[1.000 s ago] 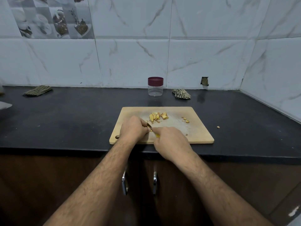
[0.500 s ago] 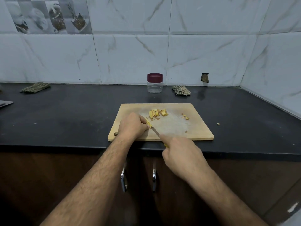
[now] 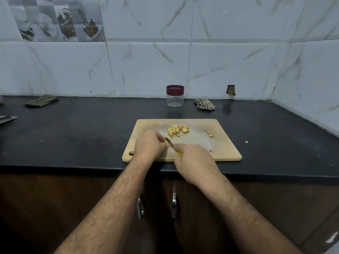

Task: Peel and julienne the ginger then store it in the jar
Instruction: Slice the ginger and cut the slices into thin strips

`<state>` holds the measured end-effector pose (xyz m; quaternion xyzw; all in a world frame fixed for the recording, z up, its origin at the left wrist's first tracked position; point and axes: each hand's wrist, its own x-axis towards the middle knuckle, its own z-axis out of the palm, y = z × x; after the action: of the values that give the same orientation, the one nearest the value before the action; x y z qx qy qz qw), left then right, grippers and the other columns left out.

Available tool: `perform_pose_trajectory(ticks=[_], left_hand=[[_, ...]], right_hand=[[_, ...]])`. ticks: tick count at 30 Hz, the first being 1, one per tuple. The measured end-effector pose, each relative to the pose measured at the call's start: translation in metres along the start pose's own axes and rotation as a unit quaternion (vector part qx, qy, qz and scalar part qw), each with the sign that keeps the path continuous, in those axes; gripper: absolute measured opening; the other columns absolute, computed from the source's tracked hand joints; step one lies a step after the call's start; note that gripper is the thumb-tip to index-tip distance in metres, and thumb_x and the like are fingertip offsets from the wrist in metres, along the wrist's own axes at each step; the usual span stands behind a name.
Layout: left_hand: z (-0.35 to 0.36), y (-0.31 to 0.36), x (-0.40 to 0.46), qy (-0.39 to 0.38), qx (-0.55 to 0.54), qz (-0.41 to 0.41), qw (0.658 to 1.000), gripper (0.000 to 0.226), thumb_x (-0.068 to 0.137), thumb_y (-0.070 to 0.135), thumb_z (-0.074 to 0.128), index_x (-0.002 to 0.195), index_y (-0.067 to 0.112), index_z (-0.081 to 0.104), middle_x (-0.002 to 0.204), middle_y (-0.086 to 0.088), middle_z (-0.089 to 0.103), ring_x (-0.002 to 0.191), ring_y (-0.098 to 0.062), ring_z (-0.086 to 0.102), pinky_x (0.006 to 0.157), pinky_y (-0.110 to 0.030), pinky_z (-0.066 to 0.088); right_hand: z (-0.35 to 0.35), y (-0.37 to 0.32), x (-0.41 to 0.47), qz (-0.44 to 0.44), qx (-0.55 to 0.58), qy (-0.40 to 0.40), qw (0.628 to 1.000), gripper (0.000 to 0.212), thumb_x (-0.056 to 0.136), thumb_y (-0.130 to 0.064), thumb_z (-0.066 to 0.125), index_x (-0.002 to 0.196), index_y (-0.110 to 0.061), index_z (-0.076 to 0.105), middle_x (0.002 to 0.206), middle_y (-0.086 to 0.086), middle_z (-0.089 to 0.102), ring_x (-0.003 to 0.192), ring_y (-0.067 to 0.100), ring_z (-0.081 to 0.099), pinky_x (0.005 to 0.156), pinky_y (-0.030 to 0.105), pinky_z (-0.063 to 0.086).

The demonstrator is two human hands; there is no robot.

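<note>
Your left hand is curled over a small piece of ginger on the near left part of the cutting board, fingertips pinning it down; most of that piece is hidden under your fingers. Your right hand grips a small knife by its yellow handle, fingers wrapped round it, the blade angled up and left so that its tip meets the ginger right beside your left fingertips. Just beyond the blade, toward the middle of the board, lies a fanned row of ginger slices with a chunkier piece touching its right end. A few small scraps sit further right on the board, and one bit lies off it on the black desk. The jar, clear with a maroon lid on, stands well behind the board against the tiled wall. A crumpled checked cloth lies to its right, a folded one far to the left.
</note>
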<state>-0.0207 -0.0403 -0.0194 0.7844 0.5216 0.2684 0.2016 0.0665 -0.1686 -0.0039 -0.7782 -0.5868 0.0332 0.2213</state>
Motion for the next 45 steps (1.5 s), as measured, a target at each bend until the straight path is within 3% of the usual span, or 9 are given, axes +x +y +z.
perform_pose_trajectory(ticks=[7,16,19,25,33,37,40,45], left_hand=[[-0.001,0.0,0.0,-0.002,-0.002,0.011,1.0,0.017,0.087,0.028,0.072,0.102,0.024,0.078,0.103,0.004,0.073,0.097,-0.017,0.063,0.073,-0.026,0.042],[-0.003,-0.003,0.002,-0.024,-0.008,0.016,1.0,0.02,0.088,0.025,0.071,0.108,0.024,0.077,0.108,0.006,0.073,0.103,-0.017,0.063,0.083,-0.027,0.047],[-0.002,-0.002,0.003,-0.025,-0.004,0.016,1.0,0.019,0.089,0.023,0.069,0.106,0.025,0.077,0.108,0.006,0.074,0.103,-0.018,0.063,0.082,-0.026,0.047],[0.0,0.001,0.001,0.006,0.026,0.022,0.999,0.022,0.087,0.011,0.059,0.091,0.017,0.079,0.099,-0.001,0.075,0.099,-0.024,0.064,0.077,-0.029,0.049],[-0.002,-0.002,0.016,-0.017,-0.022,-0.029,0.999,0.019,0.083,0.02,0.071,0.064,0.026,0.068,0.092,0.01,0.074,0.091,-0.014,0.065,0.071,-0.027,0.049],[-0.003,0.0,0.019,-0.027,-0.026,-0.045,0.998,0.013,0.08,0.022,0.072,0.068,0.023,0.071,0.087,0.012,0.073,0.088,-0.012,0.065,0.063,-0.025,0.045],[-0.003,0.0,0.02,-0.03,-0.041,-0.06,0.997,0.006,0.078,0.022,0.07,0.076,0.017,0.074,0.073,0.011,0.068,0.073,-0.015,0.061,0.057,-0.024,0.043],[-0.005,0.002,0.019,-0.039,-0.055,-0.074,0.995,0.008,0.077,0.019,0.068,0.08,0.014,0.074,0.062,0.006,0.063,0.055,-0.015,0.054,0.06,-0.028,0.051]], right_hand=[[0.003,-0.001,0.005,-0.003,0.003,-0.001,1.0,0.05,0.092,-0.017,0.044,0.137,-0.034,0.053,0.1,0.0,0.065,0.083,0.018,0.05,0.066,0.03,0.041],[-0.002,-0.001,0.005,-0.001,-0.007,-0.014,1.0,0.05,0.094,-0.016,0.044,0.14,-0.035,0.051,0.103,-0.001,0.065,0.089,0.017,0.058,0.068,0.03,0.045],[-0.001,-0.003,0.006,-0.002,-0.023,-0.016,1.0,0.049,0.096,-0.017,0.043,0.142,-0.035,0.049,0.115,0.002,0.065,0.103,0.021,0.058,0.076,0.031,0.046],[0.002,-0.005,0.006,-0.007,-0.042,-0.018,0.999,0.05,0.096,-0.016,0.043,0.143,-0.032,0.047,0.122,0.005,0.063,0.111,0.025,0.057,0.078,0.032,0.044],[0.001,-0.006,0.004,-0.009,-0.05,-0.031,0.998,0.05,0.097,-0.017,0.043,0.145,-0.03,0.045,0.124,0.007,0.062,0.114,0.026,0.056,0.088,0.035,0.049],[0.0,-0.006,0.002,-0.011,-0.05,-0.035,0.998,0.049,0.097,-0.016,0.043,0.144,-0.029,0.046,0.12,0.007,0.063,0.11,0.026,0.057,0.083,0.035,0.048],[-0.002,-0.004,-0.005,-0.014,-0.047,-0.037,0.998,0.048,0.095,-0.015,0.044,0.141,-0.028,0.049,0.113,0.006,0.064,0.104,0.025,0.058,0.082,0.036,0.051],[-0.006,0.005,-0.024,-0.017,-0.067,-0.034,0.997,0.042,0.095,-0.015,0.042,0.134,-0.03,0.05,0.093,0.001,0.054,0.084,0.022,0.048,0.066,0.032,0.042]])
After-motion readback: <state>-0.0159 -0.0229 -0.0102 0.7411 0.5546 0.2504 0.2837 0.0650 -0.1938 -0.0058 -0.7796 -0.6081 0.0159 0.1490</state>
